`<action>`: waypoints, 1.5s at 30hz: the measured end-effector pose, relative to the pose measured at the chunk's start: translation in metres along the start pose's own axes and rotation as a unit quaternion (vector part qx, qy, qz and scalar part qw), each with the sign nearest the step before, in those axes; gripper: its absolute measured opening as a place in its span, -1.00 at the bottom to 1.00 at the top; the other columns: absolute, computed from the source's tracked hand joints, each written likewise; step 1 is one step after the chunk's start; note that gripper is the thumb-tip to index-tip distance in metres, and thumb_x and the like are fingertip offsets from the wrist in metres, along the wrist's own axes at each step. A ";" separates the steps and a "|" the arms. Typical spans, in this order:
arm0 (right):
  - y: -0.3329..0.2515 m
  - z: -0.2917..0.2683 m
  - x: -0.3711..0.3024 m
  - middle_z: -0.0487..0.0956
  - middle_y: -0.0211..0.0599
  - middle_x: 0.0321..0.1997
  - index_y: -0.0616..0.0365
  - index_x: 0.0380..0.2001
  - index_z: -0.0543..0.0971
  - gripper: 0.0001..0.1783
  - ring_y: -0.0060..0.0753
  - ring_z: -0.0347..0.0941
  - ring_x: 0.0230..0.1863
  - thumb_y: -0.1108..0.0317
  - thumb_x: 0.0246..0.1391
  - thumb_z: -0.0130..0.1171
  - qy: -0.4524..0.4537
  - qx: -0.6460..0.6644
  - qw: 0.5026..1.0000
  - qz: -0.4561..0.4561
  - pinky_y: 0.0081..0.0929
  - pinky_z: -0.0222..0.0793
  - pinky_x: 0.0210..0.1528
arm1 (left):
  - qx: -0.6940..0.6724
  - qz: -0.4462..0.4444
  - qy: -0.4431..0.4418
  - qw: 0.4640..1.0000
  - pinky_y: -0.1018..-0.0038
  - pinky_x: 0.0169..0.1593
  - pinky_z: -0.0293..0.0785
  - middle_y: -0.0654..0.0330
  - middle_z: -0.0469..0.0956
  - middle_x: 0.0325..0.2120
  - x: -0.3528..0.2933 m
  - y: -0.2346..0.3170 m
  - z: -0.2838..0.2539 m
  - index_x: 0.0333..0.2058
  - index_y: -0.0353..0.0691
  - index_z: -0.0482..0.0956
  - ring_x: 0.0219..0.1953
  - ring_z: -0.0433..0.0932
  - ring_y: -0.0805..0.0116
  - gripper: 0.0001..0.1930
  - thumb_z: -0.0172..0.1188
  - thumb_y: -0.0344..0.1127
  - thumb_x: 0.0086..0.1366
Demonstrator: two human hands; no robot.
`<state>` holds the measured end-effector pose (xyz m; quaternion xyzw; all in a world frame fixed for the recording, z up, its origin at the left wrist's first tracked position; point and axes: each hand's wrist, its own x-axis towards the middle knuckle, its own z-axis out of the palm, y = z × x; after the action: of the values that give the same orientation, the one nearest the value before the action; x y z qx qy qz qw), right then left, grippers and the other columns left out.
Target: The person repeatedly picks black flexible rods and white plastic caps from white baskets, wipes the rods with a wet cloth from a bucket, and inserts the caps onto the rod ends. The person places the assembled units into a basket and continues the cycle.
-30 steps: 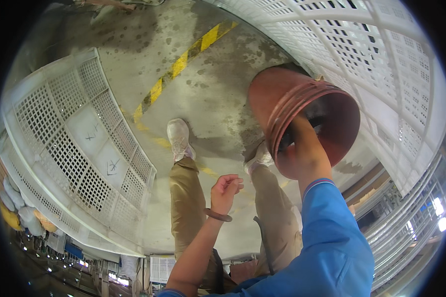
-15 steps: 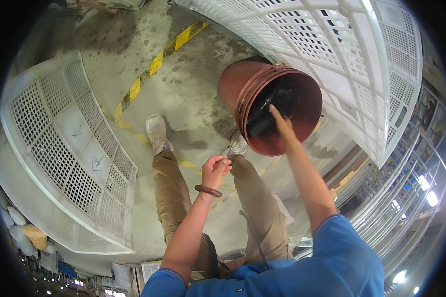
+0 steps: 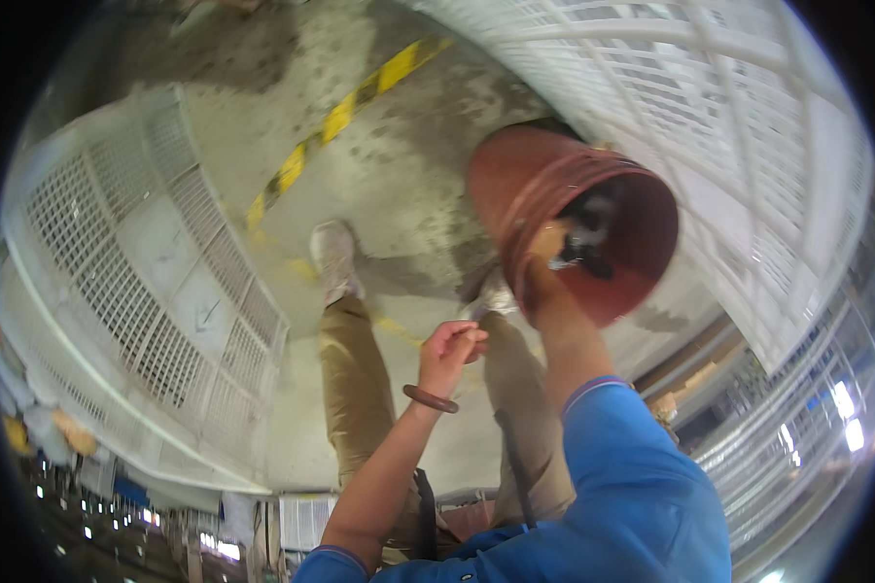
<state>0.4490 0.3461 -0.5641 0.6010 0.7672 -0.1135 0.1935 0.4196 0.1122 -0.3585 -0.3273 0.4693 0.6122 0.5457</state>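
Your right hand (image 3: 552, 243) is reaching into the mouth of a reddish-brown bucket (image 3: 525, 185), which is held up off the floor and tipped so its opening faces you; the fingers sit at the near rim, close against a small dark object (image 3: 585, 248) inside, but the blur makes it impossible to tell whether they are closed on the rim, on that object, or on nothing. Your left hand (image 3: 449, 348) hangs free just below and to the left of the bucket, fingers curled loosely together with nothing visible in them, a brown band (image 3: 430, 397) round the wrist. Below both hands are your tan trousers (image 3: 355, 389) and a pale shoe (image 3: 334, 255) on the stained concrete floor (image 3: 399, 185), which carries a yellow and black striped line (image 3: 338, 117). White lattice crates (image 3: 156, 282) stand to your left, and more white lattice panels (image 3: 729, 126) rise on your right, just beside the bucket.
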 end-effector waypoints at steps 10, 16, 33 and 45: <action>0.029 0.055 0.032 0.33 0.23 0.24 0.39 0.28 0.18 0.11 0.09 0.33 0.25 -0.20 -0.13 0.38 -0.167 -0.056 0.982 -0.063 -0.21 0.22 0.29 | -0.004 0.011 0.056 0.998 0.47 -0.10 0.57 0.10 0.64 -0.18 -0.012 -0.009 -0.032 -0.04 -0.29 0.49 -0.18 0.65 0.34 -0.76 0.12 -0.30 0.41; 0.056 -0.026 0.029 0.39 0.21 0.23 0.39 0.26 0.28 0.04 0.06 0.28 0.31 -0.19 -0.08 0.38 -0.279 0.075 0.955 -0.059 -0.27 0.12 0.37 | 0.018 -0.021 0.023 0.999 0.51 -0.12 0.57 0.12 0.64 -0.20 -0.010 -0.017 -0.016 -0.06 -0.29 0.50 -0.21 0.65 0.37 -0.77 0.10 -0.28 0.42; 0.071 0.052 0.037 0.60 0.01 -0.18 0.24 -0.06 0.50 -0.54 0.03 0.55 -0.13 0.20 0.00 0.22 -0.130 -0.007 0.990 -0.053 -0.14 0.43 -0.13 | 0.014 -0.046 0.015 0.999 0.48 -0.11 0.57 0.13 0.63 -0.16 -0.014 -0.016 -0.004 -0.05 -0.28 0.49 -0.18 0.65 0.34 -0.76 0.11 -0.28 0.42; 0.052 -0.133 0.003 0.55 -0.19 -0.48 0.23 -0.11 0.47 -0.66 -0.28 0.57 -0.58 0.49 0.02 0.27 -0.408 0.225 0.880 0.090 -0.37 0.40 -0.69 | 0.112 -0.061 -0.018 0.992 0.52 -0.19 0.55 0.16 0.64 -0.15 -0.019 -0.075 -0.069 0.01 -0.22 0.48 -0.21 0.65 0.38 -0.72 0.16 -0.30 0.37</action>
<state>0.4777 0.4154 -0.4427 0.5952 0.5171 -0.4999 0.3584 0.4884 0.0378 -0.3810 -0.2810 0.5042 0.5275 0.6234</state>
